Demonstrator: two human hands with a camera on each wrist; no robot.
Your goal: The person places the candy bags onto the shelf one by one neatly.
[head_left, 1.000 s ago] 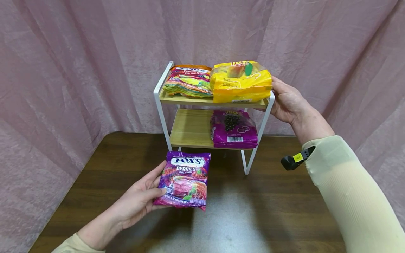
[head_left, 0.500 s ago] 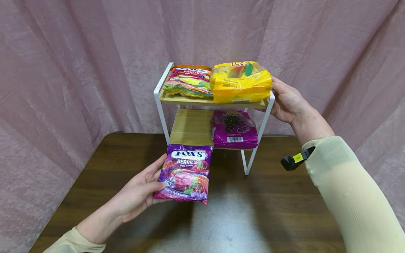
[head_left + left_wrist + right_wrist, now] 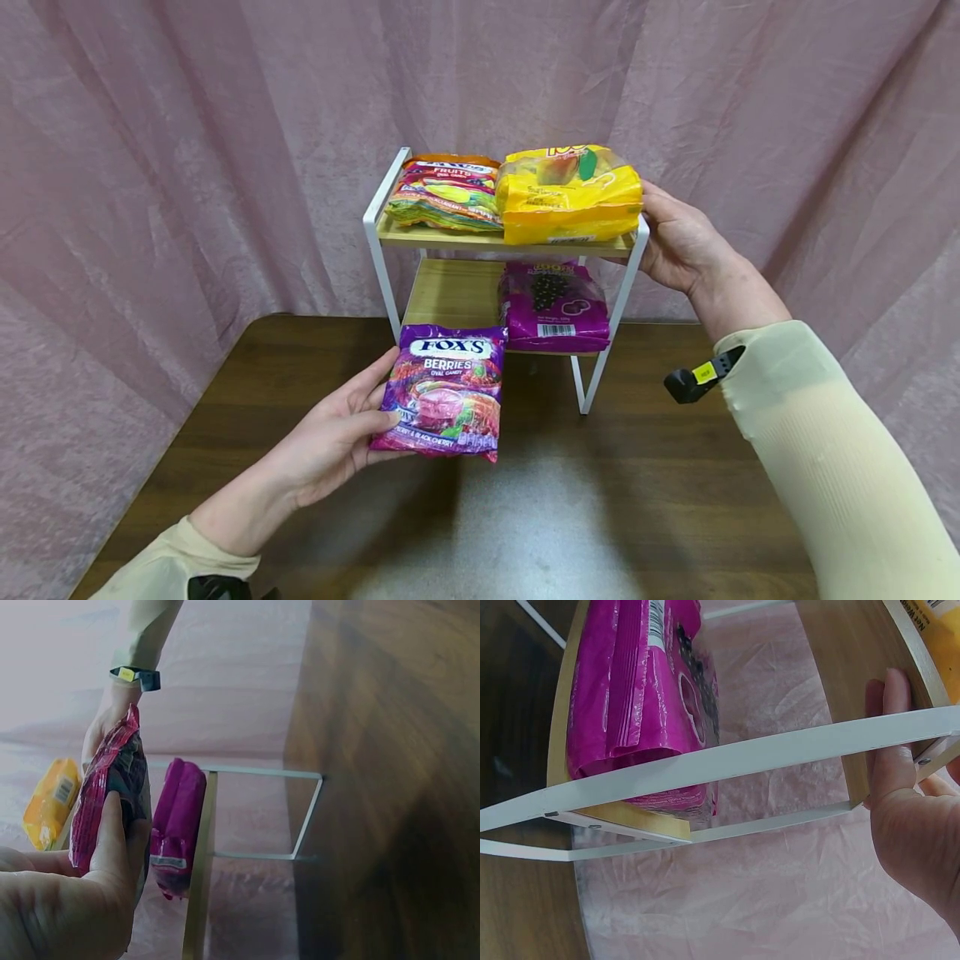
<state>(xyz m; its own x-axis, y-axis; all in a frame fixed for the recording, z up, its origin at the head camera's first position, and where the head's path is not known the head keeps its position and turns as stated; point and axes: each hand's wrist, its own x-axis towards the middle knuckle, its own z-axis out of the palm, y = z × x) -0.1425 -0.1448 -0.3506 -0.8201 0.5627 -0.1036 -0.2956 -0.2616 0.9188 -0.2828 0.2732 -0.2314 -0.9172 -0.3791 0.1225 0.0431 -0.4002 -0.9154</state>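
Observation:
My left hand (image 3: 337,437) pinches the left side of a purple bag of Fox's berries candy (image 3: 446,392), thumb on its printed front. The bag is held up before the lower board of a small two-tier shelf rack (image 3: 453,287) with white metal legs. At the rack's upper right side my right hand (image 3: 686,237) grips the top tier; in the right wrist view its fingers (image 3: 896,701) lie against the underside of the top board. Beside that hand sits a yellow candy bag (image 3: 570,196), hiding some fingertips.
A fruit candy bag (image 3: 450,193) lies on the top tier's left. On the lower tier's right rests a magenta candy bag (image 3: 555,308). The rack stands on a dark wooden table (image 3: 675,483), with a pink curtain (image 3: 300,125) behind.
My left hand has carried the purple candy bag upward and slightly right, toward the lower tier, whose front edge it now overlaps. My right hand stays on the rack, which has shifted barely left.

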